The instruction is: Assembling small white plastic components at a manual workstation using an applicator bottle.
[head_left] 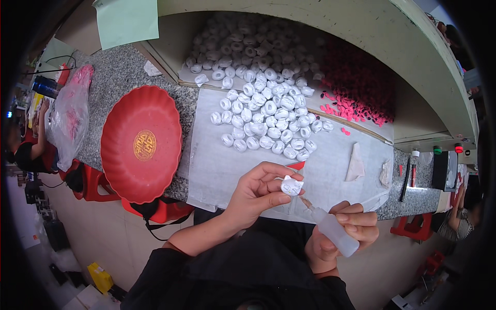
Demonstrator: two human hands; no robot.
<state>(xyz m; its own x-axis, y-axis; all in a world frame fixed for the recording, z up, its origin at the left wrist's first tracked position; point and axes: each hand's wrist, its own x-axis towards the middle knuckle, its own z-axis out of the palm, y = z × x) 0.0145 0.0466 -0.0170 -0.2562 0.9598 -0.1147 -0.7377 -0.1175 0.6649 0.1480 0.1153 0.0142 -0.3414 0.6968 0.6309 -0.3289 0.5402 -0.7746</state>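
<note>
My left hand (pixel 257 192) pinches a small white cat-head-shaped piece (pixel 290 187) with two pointed ears and faint dark lines on its face. In my right hand (pixel 356 223) is a translucent white squeeze bottle (pixel 336 235), tilted so that its narrow tip points up toward the white piece. The tip is close to the piece's lower right side; whether they touch I cannot tell. Just beyond my left fingers a red pointed thing (pixel 296 166) shows in part. Many rounded white pieces (pixel 268 108) lie heaped farther back on the white sheet (pixel 330 175).
An empty red scalloped tray (pixel 114 144) stands at the left. Small pink pieces (pixel 356 106) are heaped under the shelf (pixel 356 15) at the back right. Crumpled white tissue (pixel 355 163) lies on the right. Other people sit at both far sides.
</note>
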